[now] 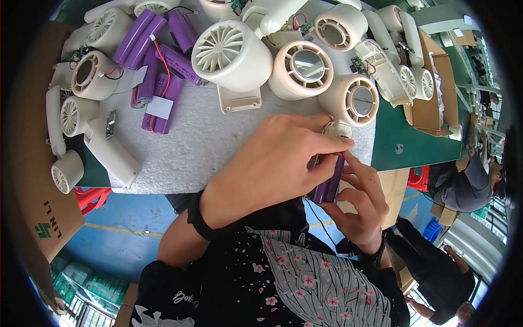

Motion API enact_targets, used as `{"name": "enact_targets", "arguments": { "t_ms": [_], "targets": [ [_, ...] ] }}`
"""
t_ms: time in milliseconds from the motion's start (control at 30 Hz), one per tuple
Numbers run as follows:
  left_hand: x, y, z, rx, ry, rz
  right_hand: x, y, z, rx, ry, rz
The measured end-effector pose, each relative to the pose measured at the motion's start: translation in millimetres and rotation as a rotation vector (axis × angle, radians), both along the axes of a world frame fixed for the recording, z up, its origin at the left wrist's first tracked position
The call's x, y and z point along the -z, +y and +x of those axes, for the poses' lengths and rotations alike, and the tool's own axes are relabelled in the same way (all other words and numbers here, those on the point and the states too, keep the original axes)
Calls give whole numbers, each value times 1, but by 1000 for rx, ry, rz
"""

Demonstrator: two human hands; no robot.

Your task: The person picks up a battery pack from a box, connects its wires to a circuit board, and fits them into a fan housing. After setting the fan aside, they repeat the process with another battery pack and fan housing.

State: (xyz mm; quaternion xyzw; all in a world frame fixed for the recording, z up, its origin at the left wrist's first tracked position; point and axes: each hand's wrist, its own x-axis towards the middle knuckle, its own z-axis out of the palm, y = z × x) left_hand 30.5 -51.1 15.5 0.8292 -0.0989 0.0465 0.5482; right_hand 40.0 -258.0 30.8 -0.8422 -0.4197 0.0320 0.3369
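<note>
We grip the purple battery pack (pixel 328 182) in our right hand (pixel 357 210), long axis upright; our left hand (pixel 272 163) pinches its top end.

The battery (pixel 329 184) is a purple cylinder cell — it looks like two side by side, though fingers hide much of it. It stands nearly upright, top tipped slightly toward one o'clock, just off the near edge of the white foam pad. A thin dark wire hangs from its lower end toward six o'clock. At its twelve o'clock sits a cream fan housing (pixel 338 129) — partly covered, touching the battery's top.
</note>
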Motion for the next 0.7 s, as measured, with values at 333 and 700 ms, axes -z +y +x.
{"name": "enact_targets", "arguments": {
  "t_ms": [333,700],
  "targets": [
    [-6,6,3,91,120,-71,-7,16,5,229,344,-9],
    [-7,0,0,103,106,-78,-16,29,12,342,273,92]
  ]
}}
